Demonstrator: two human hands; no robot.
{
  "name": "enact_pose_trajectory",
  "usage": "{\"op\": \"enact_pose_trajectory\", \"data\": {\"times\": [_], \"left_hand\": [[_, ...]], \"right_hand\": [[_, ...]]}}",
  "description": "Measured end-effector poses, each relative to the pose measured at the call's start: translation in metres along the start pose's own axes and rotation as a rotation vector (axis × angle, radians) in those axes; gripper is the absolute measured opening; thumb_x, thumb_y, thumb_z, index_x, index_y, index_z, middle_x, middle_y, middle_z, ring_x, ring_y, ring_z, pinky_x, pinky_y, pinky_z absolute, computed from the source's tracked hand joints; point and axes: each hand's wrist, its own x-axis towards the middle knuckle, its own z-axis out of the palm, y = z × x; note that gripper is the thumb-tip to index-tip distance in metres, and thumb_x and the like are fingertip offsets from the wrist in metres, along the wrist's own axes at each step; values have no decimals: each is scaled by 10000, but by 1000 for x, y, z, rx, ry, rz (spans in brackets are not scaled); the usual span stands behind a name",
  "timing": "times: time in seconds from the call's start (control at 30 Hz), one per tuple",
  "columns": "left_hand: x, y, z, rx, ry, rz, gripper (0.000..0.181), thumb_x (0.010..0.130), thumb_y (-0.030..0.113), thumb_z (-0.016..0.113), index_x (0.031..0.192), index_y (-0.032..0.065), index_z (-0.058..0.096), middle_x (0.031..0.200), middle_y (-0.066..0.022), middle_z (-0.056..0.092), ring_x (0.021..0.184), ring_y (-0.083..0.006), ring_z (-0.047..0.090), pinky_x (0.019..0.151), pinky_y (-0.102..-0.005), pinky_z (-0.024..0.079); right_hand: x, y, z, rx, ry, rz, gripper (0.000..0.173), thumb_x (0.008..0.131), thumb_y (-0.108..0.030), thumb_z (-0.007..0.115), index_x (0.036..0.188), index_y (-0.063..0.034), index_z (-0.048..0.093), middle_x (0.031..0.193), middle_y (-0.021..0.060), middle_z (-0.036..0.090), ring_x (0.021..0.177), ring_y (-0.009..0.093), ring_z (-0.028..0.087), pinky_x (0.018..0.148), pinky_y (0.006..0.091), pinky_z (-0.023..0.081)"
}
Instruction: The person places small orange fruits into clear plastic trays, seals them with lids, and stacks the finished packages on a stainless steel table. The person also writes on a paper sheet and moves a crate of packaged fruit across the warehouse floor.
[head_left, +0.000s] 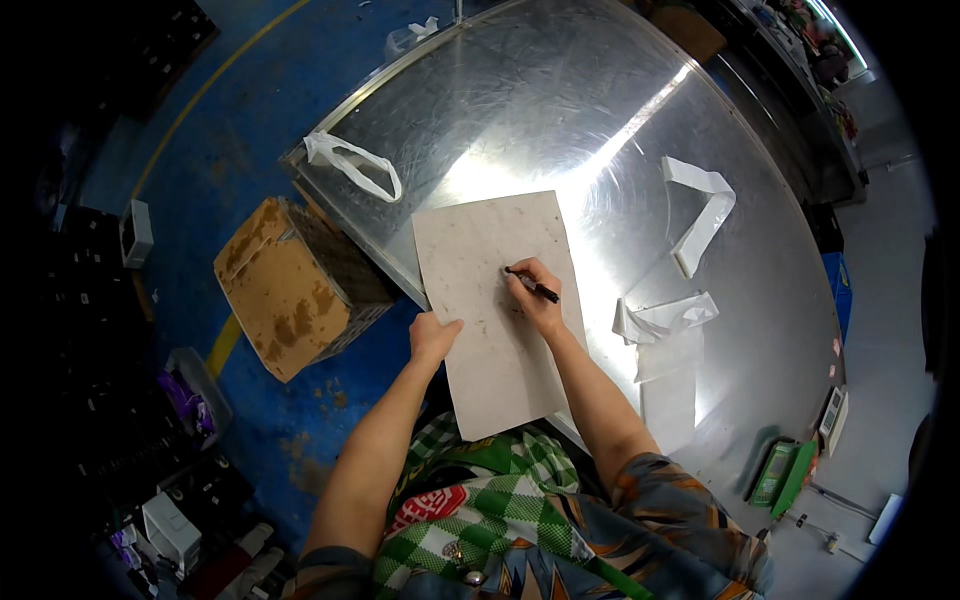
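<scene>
A sheet of greyish cardboard with dark smudges lies partly on the metal table, its near end overhanging the edge toward my apron. My left hand grips the sheet's left edge, thumb on top and the other fingers hidden. Between the fingers of my right hand is a black marker pen. The pen's tip end is at the upper middle of the sheet; whether it touches the surface I cannot tell.
White plastic strips and a crumpled white bag lie right on the metal table. A white loop sits at its left corner. A crate topped with stained cardboard stands left on the blue floor. Green device at right.
</scene>
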Motion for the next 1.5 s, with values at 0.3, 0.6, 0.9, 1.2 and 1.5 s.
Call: {"op": "enact_pose_trajectory", "data": {"times": [0.3, 0.6, 0.9, 1.2, 1.5], "left_hand": [[-1, 5, -2, -7, -10, -28, 352, 667, 270, 679, 910, 16, 653, 889, -166, 644, 830, -296, 621, 720, -369, 489], [-1, 4, -2, -17, -20, -29, 358, 659, 260, 678, 913, 11, 648, 891, -169, 643, 842, -295, 619, 727, -363, 486], [-3, 3, 0, 14, -16, -15, 360, 659, 258, 673, 926, 18, 646, 895, -168, 642, 849, -296, 618, 732, -360, 483], [-8, 6, 0, -24, -16, -3, 350, 658, 258, 663, 915, 21, 648, 886, -168, 642, 838, -295, 618, 730, -358, 482], [-11, 9, 7, -5, 9, 15, 332, 657, 252, 672, 906, 34, 655, 874, -167, 643, 819, -299, 624, 713, -361, 492]], "right_hand": [[-26, -3, -9, -133, -279, -79, 140, 715, -134, 619, 809, -36, 588, 692, 83, 582, 621, 169, 540, 592, 282, 440], [-44, -7, -21, -220, -308, -110, 162, 711, -178, 604, 822, -60, 592, 675, 89, 565, 625, 236, 532, 571, 321, 429], [-40, -3, -27, -76, -261, -61, 141, 698, -112, 583, 815, -34, 568, 693, 92, 551, 606, 192, 524, 569, 276, 421], [-62, 2, -41, -32, -312, 141, 146, 704, -129, 587, 789, -16, 554, 698, 68, 548, 623, 147, 509, 581, 264, 416], [-58, 2, -35, -32, -241, 115, 129, 717, -116, 585, 800, -26, 543, 689, 41, 531, 628, 121, 480, 580, 258, 401]]}}
